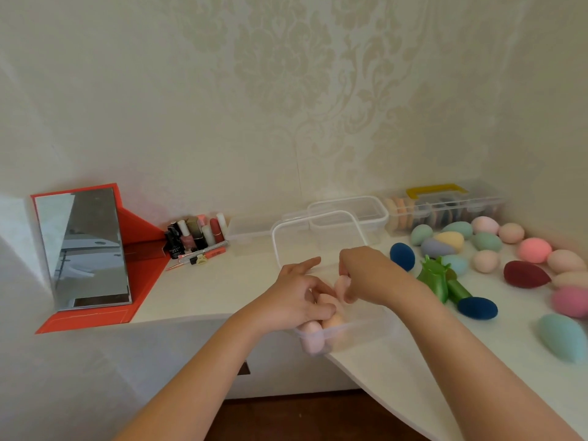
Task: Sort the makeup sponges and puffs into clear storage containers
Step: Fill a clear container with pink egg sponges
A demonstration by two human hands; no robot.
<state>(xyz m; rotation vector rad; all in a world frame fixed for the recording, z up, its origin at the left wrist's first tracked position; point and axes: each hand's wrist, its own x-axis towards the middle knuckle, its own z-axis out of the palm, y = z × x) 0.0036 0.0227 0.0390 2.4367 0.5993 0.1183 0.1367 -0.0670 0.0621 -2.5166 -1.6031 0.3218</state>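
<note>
Bottle lettering blurred; left hand, right hand pinch sponges.

Cream damask-wallpapered back wall meets the side wall in the right corner. White desk with curved front edge, white drawer front beneath. Dark brown floor. Soft, even light.

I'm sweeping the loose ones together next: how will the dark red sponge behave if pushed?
The dark red sponge is teardrop-shaped and lies on its side, so it would probably roll in an arc. Its matte, foam-like surface suggests it is light, squashy and not slippery.
</note>
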